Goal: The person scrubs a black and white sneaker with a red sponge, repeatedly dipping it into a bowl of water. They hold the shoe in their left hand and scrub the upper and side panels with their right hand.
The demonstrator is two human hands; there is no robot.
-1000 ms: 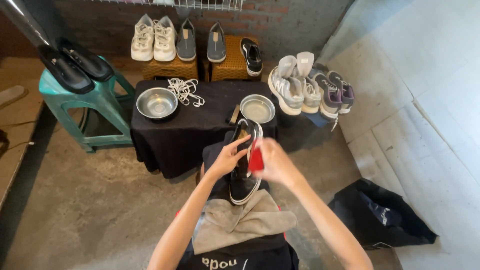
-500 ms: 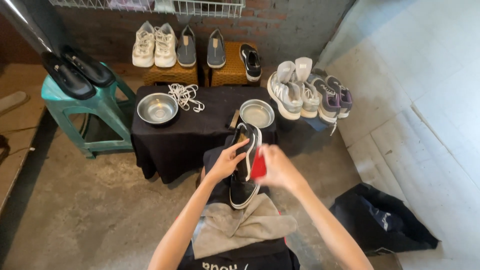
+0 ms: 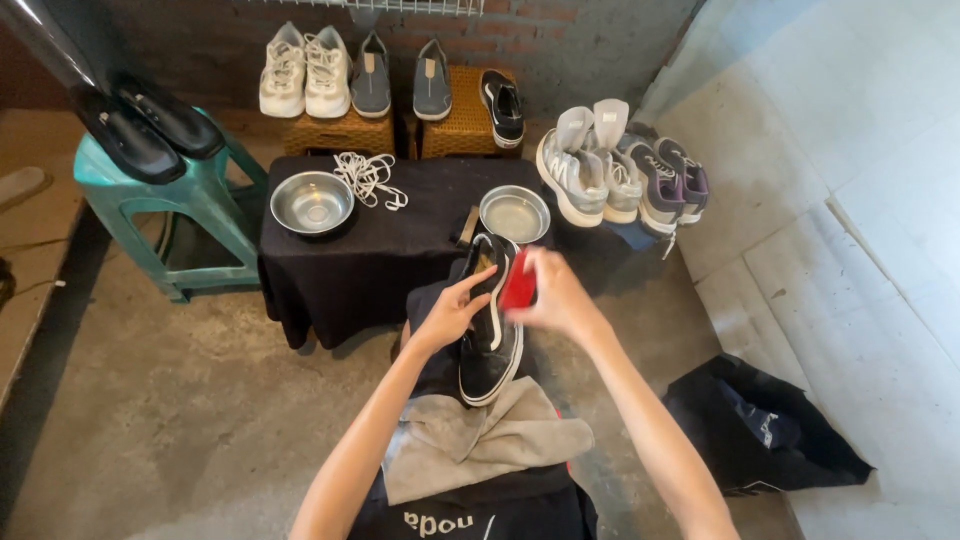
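Scrubbing is what the pictures are showing: a black shoe (image 3: 490, 325) with a white sole edge is lying lengthwise over the lap at the centre of the view, toe toward 6 o'clock. The left hand (image 3: 452, 312) is grasping the shoe along its 9 o'clock side, fingers spread onto the upper. The right hand (image 3: 558, 296) is clenching a red brush (image 3: 517, 282) and pressing it against the shoe's 3 o'clock side near the opening. Judging from this, the cleaning is somewhere midway: the laces (image 3: 367, 178) are already lying loose on the table, yet the shoe is being worked on and the grey cloth (image 3: 480, 440) at 6 o'clock is lying unused beneath it.

Going left to right around them: a teal stool (image 3: 150, 205) is carrying black shoes at 10 o'clock; a black-draped table (image 3: 385, 245) is holding a steel bowl (image 3: 312, 202) at 11 o'clock and a second bowl (image 3: 515, 213) at 12 o'clock, just beyond the shoe's heel. Pairs of white and grey shoes are sitting on wicker stools at the wall, more sneakers (image 3: 620, 170) are standing at 1 o'clock, and a black bag (image 3: 765, 425) is lying at 4 o'clock. Nothing is blocking the hands; the near bowl is sitting close to the brush.
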